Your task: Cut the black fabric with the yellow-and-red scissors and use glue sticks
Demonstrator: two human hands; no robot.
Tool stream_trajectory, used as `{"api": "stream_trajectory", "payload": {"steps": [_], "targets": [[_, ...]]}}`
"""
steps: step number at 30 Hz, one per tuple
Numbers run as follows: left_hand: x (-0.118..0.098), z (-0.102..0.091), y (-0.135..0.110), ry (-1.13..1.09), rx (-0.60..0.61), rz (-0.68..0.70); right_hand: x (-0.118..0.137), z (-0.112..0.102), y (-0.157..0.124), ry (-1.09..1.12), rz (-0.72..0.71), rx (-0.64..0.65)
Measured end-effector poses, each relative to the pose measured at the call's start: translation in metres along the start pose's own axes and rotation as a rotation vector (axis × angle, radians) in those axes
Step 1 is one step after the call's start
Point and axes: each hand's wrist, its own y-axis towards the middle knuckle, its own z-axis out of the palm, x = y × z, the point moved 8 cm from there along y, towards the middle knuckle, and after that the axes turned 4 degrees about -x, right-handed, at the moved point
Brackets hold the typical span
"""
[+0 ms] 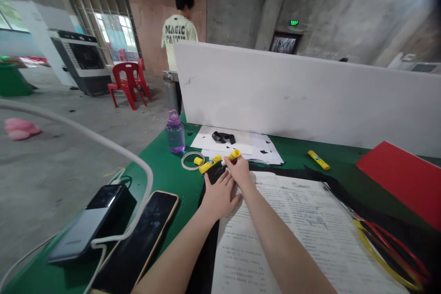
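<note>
My right hand [239, 170] is closed round an uncapped yellow glue stick [233, 155], its tip pointing left over a black piece [215, 173] on the table. My left hand [218, 196] lies flat with fingers spread, pressing on that black piece and the edge of a printed sheet [310, 220]. A second yellow glue stick [211, 163] lies just beyond my left fingertips, with a yellow cap [198, 161] inside a white tape ring [192, 160].
A purple bottle [175, 133], white papers with black cutouts [223, 138], and a third glue stick [319, 160] lie on the green table [165, 165]. A white board [310, 96] stands behind. Phone [138, 239], power bank [91, 220], red sheet [403, 179] nearby. A person [179, 32] stands beyond.
</note>
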Motion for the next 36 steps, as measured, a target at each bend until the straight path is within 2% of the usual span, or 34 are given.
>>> {"api": "stream_trajectory", "payload": {"steps": [3,7,10,20,23,29,36], "targets": [[0.001,0.002,0.000,0.011,0.005,-0.001,-0.004,-0.007,0.002,0.038,0.033,-0.059],[0.003,0.006,0.000,0.041,0.004,0.009,-0.019,-0.023,0.005,0.203,0.189,-0.189],[0.004,0.007,0.000,0.048,-0.002,0.014,-0.027,-0.030,0.006,0.237,0.258,-0.264],[0.005,0.004,0.000,0.075,0.002,-0.012,-0.024,-0.038,0.004,0.102,0.265,-0.324],[0.005,0.005,0.001,0.072,0.002,-0.014,-0.021,-0.034,0.004,0.106,0.245,-0.282],[0.005,0.007,0.001,0.059,-0.004,-0.022,-0.007,-0.014,0.004,0.032,0.099,-0.047],[0.005,0.007,0.001,0.063,0.007,-0.023,-0.006,-0.013,0.004,-0.044,0.038,-0.087]]}}
